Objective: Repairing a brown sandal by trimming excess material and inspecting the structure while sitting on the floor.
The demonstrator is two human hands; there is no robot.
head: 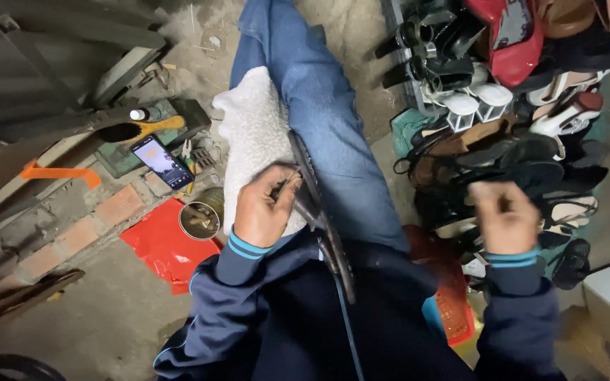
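Dark shoe sole (319, 212): on our lap, long axis running away from us. Left hand (262, 208) fingers pinch its edge; right hand (506, 215) fisted, raised apart. White cloth (252, 134) beneath; shoe pile (503, 106) right.

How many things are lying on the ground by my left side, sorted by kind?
Phone: 1
Wooden-handled brush: 1
Open round tin: 1
Red plastic sheet: 1
Total: 4
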